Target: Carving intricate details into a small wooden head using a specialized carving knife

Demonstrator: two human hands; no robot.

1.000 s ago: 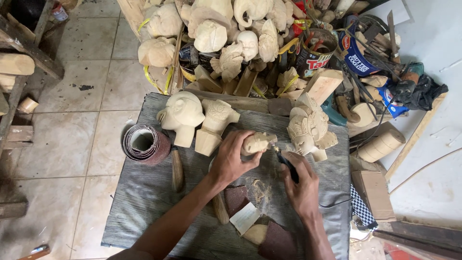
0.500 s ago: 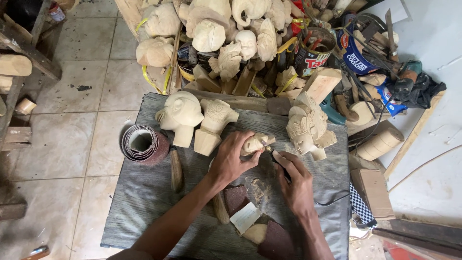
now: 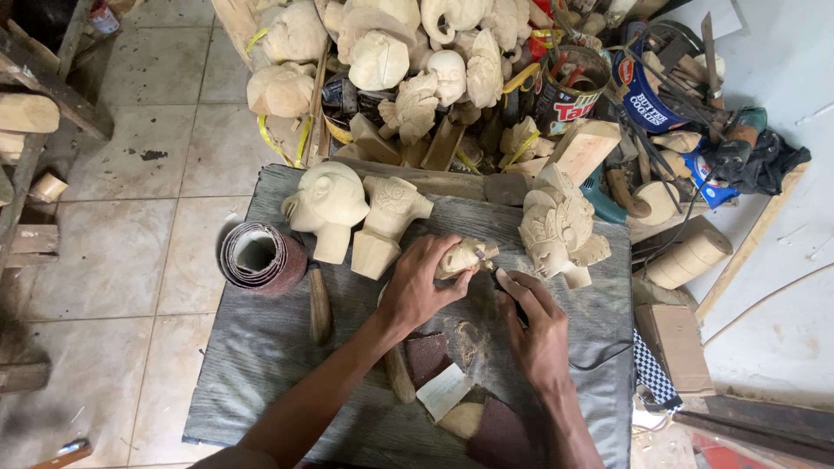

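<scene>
Left hand [image 3: 421, 282] lay on the grey table [image 3: 261, 365], fingers [image 3: 447, 252] curled tight around a small pale wood carving [image 3: 460, 256], gripping it from above. The carving sat just right of the squat carved bust [image 3: 387, 221], near the table's middle. Right hand [image 3: 534, 326] was just right of the small carving, fingers closed on a thin dark tool [image 3: 512, 300], its tip at the carving's right end; whether the tip actually touched the wood was hard to tell. A dark cord [image 3: 599, 358] ran off right of that hand.

Relative to the small carving: a round bald head carving [image 3: 328, 207] stood upper left, beside the bust. A larger mask-like carving with headdress [image 3: 560, 227] stood just right. A sandpaper roll [image 3: 261, 258] lay far left at the table edge, a wooden-handled tool [image 3: 320, 304] below-left. Sandpaper scraps [image 3: 427, 356] and wood dust [image 3: 469, 334] lay below it, between the forearms. A heap of rough carvings [image 3: 391, 61] was piled beyond the table's far edge, cans [image 3: 569, 82] to the upper right. Tiled floor [image 3: 130, 200] at left.
</scene>
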